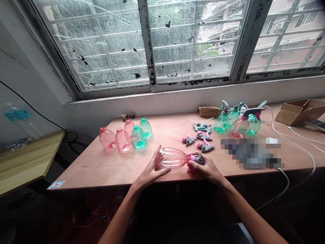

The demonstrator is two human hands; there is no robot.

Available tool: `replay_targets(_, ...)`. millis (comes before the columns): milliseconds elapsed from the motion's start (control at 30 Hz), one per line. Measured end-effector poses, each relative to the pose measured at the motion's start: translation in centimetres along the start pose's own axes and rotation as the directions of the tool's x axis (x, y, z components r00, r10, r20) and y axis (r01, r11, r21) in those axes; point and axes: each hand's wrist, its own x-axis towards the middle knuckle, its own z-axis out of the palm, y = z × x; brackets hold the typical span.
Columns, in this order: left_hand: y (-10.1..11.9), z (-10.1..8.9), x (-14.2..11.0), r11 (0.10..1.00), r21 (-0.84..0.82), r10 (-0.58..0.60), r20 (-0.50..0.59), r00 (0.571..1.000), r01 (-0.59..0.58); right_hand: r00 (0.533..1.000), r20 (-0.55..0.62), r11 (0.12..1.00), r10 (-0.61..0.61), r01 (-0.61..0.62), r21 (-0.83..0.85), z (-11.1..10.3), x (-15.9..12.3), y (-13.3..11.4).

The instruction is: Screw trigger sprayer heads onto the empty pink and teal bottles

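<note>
A clear pink spray bottle [174, 158] lies sideways between my hands near the table's front edge. My left hand [155, 168] is wrapped around its base end. At the neck, my right hand [205, 166] grips the grey-and-pink spray head [198, 159], which sits at the bottle's mouth; whether it is fully seated I cannot tell. Just beyond my right hand lie several loose spray heads, among them a pink-and-grey one [205, 147] and green-and-grey ones [203, 128]. To the left stand headless bottles, pink [123, 139] and green [138, 137].
Bottles with spray heads fitted, green [221, 122] and pink [238, 129], stand at the right. Behind them are a brown package [209, 111] and an open cardboard box [299, 112]. White cables [291, 137] cross the right side. A blurred dark item [251, 152] lies near the front edge.
</note>
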Motion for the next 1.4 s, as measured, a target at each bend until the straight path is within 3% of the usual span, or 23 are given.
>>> replay_targets(133, 0.21, -0.03, 0.06, 0.999, 0.045, 0.031, -0.034, 0.999, -0.03, 1.0, 0.0, 1.0, 0.004, -0.004, 0.006, -0.04, 0.02, 0.15)
replay_targets(300, 0.13, 0.25, 0.21, 0.998, -0.061, -0.008, -0.047, 0.999, 0.006, 0.998, -0.021, 0.998, -0.051, 0.051, 0.041, 0.01, 0.1, -0.03)
replay_targets(500, -0.25, 0.09, 0.21, 0.996, 0.022, 0.085, -0.017, 0.996, -0.084, 0.997, -0.022, 0.996, -0.071, 0.072, 0.061, 0.15, 0.15, -0.17)
replay_targets(633, -0.1, 0.01, 0.19, 0.999, 0.01, 0.05, 0.003, 0.999, -0.05, 1.0, -0.022, 0.999, -0.02, 0.021, 0.035, 0.21, 0.04, -0.1)
replay_targets(833, 0.21, 0.18, 0.2, 0.999, -0.01, -0.041, -0.068, 0.997, 0.04, 1.0, -0.001, 1.0, 0.001, -0.001, 0.014, 0.15, -0.04, -0.09)
replay_targets(1000, -0.07, 0.23, 0.17, 0.999, -0.012, 0.05, -0.049, 0.998, -0.051, 0.999, -0.027, 0.998, -0.042, 0.043, 0.041, 0.1, 0.1, -0.11)
replay_targets(1233, 0.27, 0.25, 0.32, 1.0, -0.026, -0.014, -0.061, 0.998, 0.013, 0.999, -0.004, 0.999, -0.032, 0.032, 0.012, 0.09, 0.0, 0.04)
replay_targets(1400, -0.1, 0.09, 0.34, 0.999, 0.031, 0.04, -0.054, 0.998, -0.039, 0.998, -0.046, 0.997, -0.042, 0.045, 0.06, 0.03, 0.17, -0.01)
